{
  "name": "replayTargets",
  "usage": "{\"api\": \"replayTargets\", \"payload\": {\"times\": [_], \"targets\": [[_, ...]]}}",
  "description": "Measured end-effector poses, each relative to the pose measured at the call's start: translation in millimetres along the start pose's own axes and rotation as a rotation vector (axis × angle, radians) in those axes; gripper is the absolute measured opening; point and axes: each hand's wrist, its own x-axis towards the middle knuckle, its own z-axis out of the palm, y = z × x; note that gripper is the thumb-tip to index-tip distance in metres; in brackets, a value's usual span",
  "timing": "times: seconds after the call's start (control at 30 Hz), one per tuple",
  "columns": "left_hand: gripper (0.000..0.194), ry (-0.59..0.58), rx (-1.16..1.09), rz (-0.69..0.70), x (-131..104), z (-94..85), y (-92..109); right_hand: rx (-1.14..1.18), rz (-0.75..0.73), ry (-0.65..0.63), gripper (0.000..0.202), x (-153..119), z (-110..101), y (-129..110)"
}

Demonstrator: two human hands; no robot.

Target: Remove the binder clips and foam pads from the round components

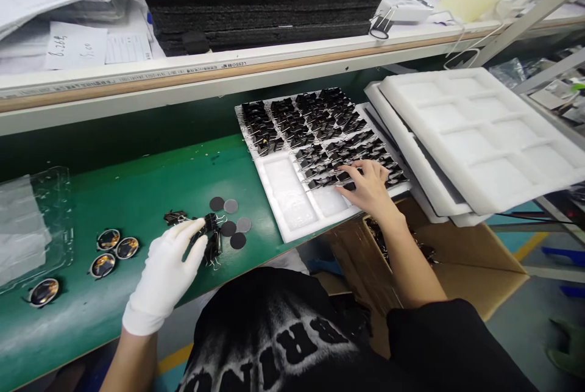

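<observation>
My left hand (167, 270), in a white glove, reaches over a small heap of black binder clips (212, 221) on the green table. Its thumb and fingers are apart, with the clips at the fingertips. Beside the heap lie several thin round discs (237, 241), some black and some grey. My bare right hand (365, 188) is over the near right part of a white foam tray (292, 230), finger and thumb spread at the rows of binder clips (320, 114) there. What the clips grip is too small to make out. The tray's near left compartment shows its bare bottom.
Several round pieces with shiny amber faces (103, 265) lie at left, near a clear plastic tray (36, 227). White foam trays (503, 130) are stacked at right. Below is a cardboard box (475, 264). A shelf edge (228, 72) with black foam sheets (260, 2) runs behind.
</observation>
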Motion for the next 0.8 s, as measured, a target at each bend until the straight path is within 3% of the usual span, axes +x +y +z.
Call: {"api": "replayTargets", "payload": {"times": [0.13, 0.23, 0.37, 0.43, 0.53, 0.67, 0.8], "targets": [[0.038, 0.059, -0.011, -0.031, -5.2, -6.3, -3.8, -0.033, 0.079, 0.132, 0.039, -10.3, -13.8, -18.1], [0.039, 0.162, 0.026, -0.129, -13.5, -13.7, -15.3, 0.019, 0.018, 0.185, 0.025, -10.6, -20.6, -47.4], [0.043, 0.418, 0.204, -0.413, -36.3, -22.2, -52.4, 0.209, -0.307, 0.083, 0.013, -1.4, -16.6, -102.7], [0.047, 0.555, 0.311, -0.559, -52.7, -26.9, -79.0, 0.313, -0.473, 0.02, 0.017, 5.9, -10.7, -133.1], [0.049, 0.688, 0.418, -0.744, -79.6, -36.5, -118.2, 0.329, -0.608, -0.077, 0.031, 18.4, -0.5, -173.9], [0.051, 0.636, 0.385, -0.886, -110.4, -50.1, -149.4, 0.266, -0.702, -0.162, 0.047, 35.7, 17.1, -204.2], [0.047, 0.531, 0.346, -1.029, -130.1, -53.9, -154.9, 0.277, -0.785, -0.199, 0.046, 51.0, 35.8, -208.2]]}}
